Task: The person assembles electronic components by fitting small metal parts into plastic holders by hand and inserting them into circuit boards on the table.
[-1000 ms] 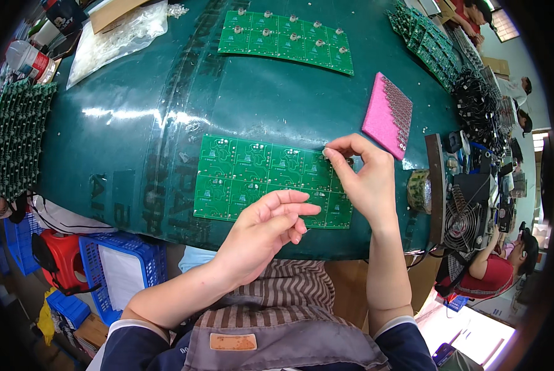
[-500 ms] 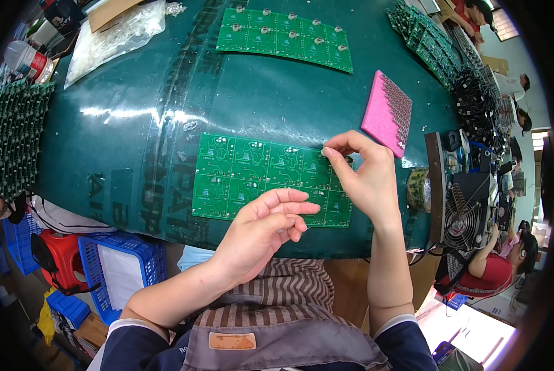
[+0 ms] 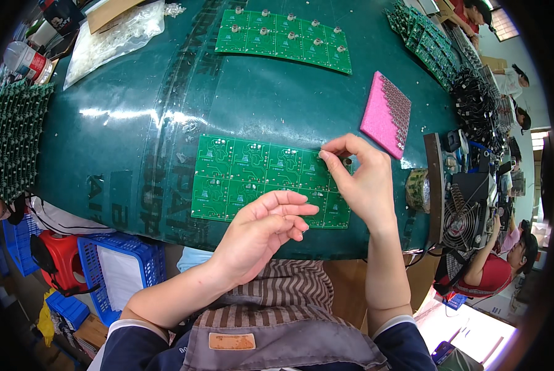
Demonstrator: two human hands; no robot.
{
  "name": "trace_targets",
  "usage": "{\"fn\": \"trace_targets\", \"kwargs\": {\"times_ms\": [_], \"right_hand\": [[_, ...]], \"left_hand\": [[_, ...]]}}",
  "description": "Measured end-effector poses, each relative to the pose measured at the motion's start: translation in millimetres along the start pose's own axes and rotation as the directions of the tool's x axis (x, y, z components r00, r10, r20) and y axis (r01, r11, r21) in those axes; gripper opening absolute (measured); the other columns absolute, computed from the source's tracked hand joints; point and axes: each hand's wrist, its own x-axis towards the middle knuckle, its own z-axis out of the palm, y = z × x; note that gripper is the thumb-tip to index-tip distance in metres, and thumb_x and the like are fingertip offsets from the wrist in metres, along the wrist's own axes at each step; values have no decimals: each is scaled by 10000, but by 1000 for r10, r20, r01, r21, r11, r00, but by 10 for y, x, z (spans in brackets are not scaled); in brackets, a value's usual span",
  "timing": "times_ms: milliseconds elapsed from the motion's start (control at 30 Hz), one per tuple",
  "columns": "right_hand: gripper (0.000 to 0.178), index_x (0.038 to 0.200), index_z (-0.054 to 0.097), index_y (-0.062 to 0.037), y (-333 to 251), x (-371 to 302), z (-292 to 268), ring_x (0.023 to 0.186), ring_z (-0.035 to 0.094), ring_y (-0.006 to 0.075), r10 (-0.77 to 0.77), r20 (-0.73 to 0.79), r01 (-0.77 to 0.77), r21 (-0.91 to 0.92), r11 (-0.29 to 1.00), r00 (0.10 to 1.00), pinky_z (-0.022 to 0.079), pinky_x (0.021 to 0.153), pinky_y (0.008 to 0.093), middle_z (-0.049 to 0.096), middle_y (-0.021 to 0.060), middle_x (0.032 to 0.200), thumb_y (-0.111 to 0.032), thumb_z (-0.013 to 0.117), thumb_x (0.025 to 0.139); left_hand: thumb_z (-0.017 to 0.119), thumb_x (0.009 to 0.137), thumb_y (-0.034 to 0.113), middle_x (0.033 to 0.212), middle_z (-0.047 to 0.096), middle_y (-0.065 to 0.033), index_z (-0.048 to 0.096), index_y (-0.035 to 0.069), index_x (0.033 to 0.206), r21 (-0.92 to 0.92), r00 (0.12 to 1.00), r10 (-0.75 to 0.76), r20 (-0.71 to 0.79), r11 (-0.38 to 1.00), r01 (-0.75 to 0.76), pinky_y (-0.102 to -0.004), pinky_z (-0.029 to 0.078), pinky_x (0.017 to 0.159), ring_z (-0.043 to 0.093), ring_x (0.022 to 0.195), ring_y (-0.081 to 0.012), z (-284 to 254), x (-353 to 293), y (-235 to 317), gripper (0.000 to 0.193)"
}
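A green circuit board panel (image 3: 247, 170) lies flat before me, marked off into several rectangular sections. My right hand (image 3: 366, 179) is over its right part, thumb and forefinger pinched together at the board's upper area; whatever is between the fingertips is too small to make out. A small metallic part shows just behind those fingers, at the board's right end. Above the board's lower edge hovers my left hand (image 3: 267, 229), palm turned inward, fingers loosely extended with nothing visible in them. A pink foam block (image 3: 376, 114) holding rows of small round metal parts lies beyond my right hand.
Farther back lies another green panel (image 3: 283, 43) with upright metal parts. Stacked boards stand at the left (image 3: 14, 142) and far right (image 3: 422, 43). A tape roll (image 3: 418, 190) and a fan (image 3: 461, 224) are at the right, a plastic bag (image 3: 116, 40) at back left. Co-workers sit at right.
My right hand has shifted very slightly left and down, still pinched over the board. The left hand stays nearly in place. A co-worker at the right has moved a little.
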Motion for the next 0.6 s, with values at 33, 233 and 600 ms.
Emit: {"fn": "trace_targets", "kwargs": {"times_ms": [33, 233, 600], "right_hand": [[66, 797, 620, -7, 3, -23, 20, 680, 627, 207, 0, 1, 0, 0, 1000, 1000, 487, 624, 292, 628, 106, 735, -46, 642, 749], [80, 763, 595, -16, 14, -116, 103, 682, 595, 219, 4, -102, -4, 0, 1000, 995, 471, 622, 299, 612, 91, 722, -35, 664, 728], [61, 780, 619, -16, 585, 134, -698, 812, 584, 289, -82, -369, 8, -197, 980, 926, 476, 708, 353, 614, 126, 827, -34, 640, 726]], "left_hand": [[437, 817, -47, 1104, 552, -196, 463, -21, 1112, 20, 1000, 6, -4, 1000, -6, -268, 464, 756, 562, 808, -152, -1, -14, -5, 297], [458, 917, 76, 1092, 559, -170, 477, 7, 1114, 73, 999, 34, -27, 997, -32, -260, 475, 779, 582, 859, -142, 34, -23, -34, 210], [402, 941, 361, 694, 471, -38, 502, 32, 904, 114, 999, 19, -51, 993, -13, -224, 302, 469, 389, 539, -99, 113, 7, -51, 346]]}}
